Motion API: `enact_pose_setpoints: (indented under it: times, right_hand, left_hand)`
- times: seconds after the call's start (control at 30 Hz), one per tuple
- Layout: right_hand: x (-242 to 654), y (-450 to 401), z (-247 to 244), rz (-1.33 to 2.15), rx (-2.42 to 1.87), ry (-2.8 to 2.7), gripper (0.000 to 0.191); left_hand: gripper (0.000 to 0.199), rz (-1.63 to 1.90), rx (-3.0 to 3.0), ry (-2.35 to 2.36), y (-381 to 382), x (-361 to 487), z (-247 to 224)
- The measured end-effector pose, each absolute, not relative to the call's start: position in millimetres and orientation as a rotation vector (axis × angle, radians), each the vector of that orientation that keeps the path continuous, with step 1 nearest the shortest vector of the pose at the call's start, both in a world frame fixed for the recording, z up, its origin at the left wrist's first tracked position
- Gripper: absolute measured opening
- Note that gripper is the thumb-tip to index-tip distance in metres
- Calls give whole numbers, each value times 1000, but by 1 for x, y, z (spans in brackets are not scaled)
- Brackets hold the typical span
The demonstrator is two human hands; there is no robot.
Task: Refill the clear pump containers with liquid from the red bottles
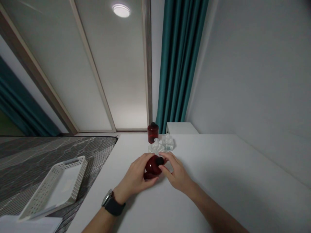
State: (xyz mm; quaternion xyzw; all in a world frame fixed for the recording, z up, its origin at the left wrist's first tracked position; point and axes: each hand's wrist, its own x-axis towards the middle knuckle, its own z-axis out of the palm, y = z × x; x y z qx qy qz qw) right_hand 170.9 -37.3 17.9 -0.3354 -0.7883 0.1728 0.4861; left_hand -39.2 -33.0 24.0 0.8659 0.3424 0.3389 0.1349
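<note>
A dark red bottle (pixel 152 166) with a black cap (pixel 159 160) lies tilted over the white table, its cap toward the right. Wrapped round its body is my left hand (pixel 139 173), thumb in front and fingers behind. The fingers of my right hand (pixel 176 171) are closed about the black cap. Just beyond my hands stand two clear bottles: one with a pale top (pixel 156 146) and a squarer one (pixel 167 142). Behind them a second dark red bottle (pixel 153 132) with a black cap stands upright.
The white table (pixel 206 194) spreads under my arms. A white perforated basket (pixel 79 184) sits lower on the left, above a grey patterned carpet (pixel 19 174). Past the table's far edge are a white cabinet (pixel 182 127) and a teal curtain (pixel 179 64). A wall rises on the right.
</note>
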Motion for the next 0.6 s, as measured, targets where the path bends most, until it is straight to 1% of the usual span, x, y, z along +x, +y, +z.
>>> enact_pose_setpoints:
  times: [0.1, 0.23, 0.43, 0.5, 0.6]
  right_hand:
    - [172, -38, 19, 427, -786, -1894, 38]
    - [173, -40, 23, 447, -729, -1911, 40]
    - [172, -40, 20, 427, -731, -1917, 45]
    - [171, -40, 19, 419, -740, -1918, 46]
    - [170, -41, 16, 403, -730, -1924, 48]
  left_hand:
    - [74, 1026, 2362, 971, -33, -40, 17]
    - [83, 1047, 2224, 901, -28, -43, 9]
    - [70, 1042, 2303, 836, -22, -48, 17]
    - [71, 1039, 2316, 868, -22, -50, 17]
    - [78, 1023, 2316, 891, -22, -50, 14]
